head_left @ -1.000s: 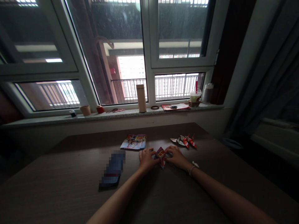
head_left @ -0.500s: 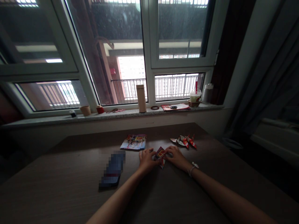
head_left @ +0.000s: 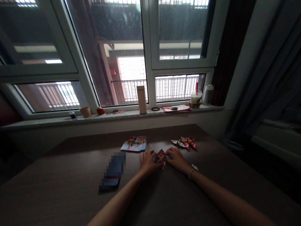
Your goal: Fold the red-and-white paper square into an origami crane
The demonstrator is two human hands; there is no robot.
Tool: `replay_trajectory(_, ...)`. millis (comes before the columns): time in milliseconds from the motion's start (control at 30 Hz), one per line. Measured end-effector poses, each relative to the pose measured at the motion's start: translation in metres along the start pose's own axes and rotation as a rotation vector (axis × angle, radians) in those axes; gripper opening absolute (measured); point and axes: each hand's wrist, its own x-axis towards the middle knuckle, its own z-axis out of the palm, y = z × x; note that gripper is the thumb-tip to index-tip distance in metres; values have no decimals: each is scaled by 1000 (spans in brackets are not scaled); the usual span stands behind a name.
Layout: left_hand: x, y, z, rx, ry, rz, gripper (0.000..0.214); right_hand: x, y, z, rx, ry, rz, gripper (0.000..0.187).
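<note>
A small folded piece of printed paper [head_left: 160, 155], red and purple with yellow print, is between my hands on the dark table [head_left: 70, 169]. My left hand [head_left: 149, 161] grips its left side, thumb at the lower edge and fingers along the upper left. On the other side my right hand [head_left: 175, 158] pinches the right edge with its fingertips. Beyond the right hand lie several folded paper shapes [head_left: 185, 142] in red and white with pointed ends. Colourful printed paper sheets [head_left: 134, 143] lie beyond my left hand.
A dark, pixelated flat object [head_left: 113, 172] lies left of my left forearm. On the windowsill [head_left: 117, 116] stand a tan bottle [head_left: 141, 99], a paper cup [head_left: 85, 112], a drink cup with a red straw [head_left: 196, 96], and scissors [head_left: 174, 108] on red papers.
The folded paper has tilted and shifted slightly left between my fingers. Both hands stay in nearly the same place, still gripping it.
</note>
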Motion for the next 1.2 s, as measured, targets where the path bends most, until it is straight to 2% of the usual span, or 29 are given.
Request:
replay_trajectory(333,-1,1,-1,-9,7,-4,55,6,21,-7,143,-44,-60,17)
replay_trajectory(833,3,-4,2,-48,-2,-10,55,0,-2,-7,26,37,-4,12)
replay_trajectory(1200,2,-3,3,-34,12,-11,53,2,2,-5,48,20,38,9)
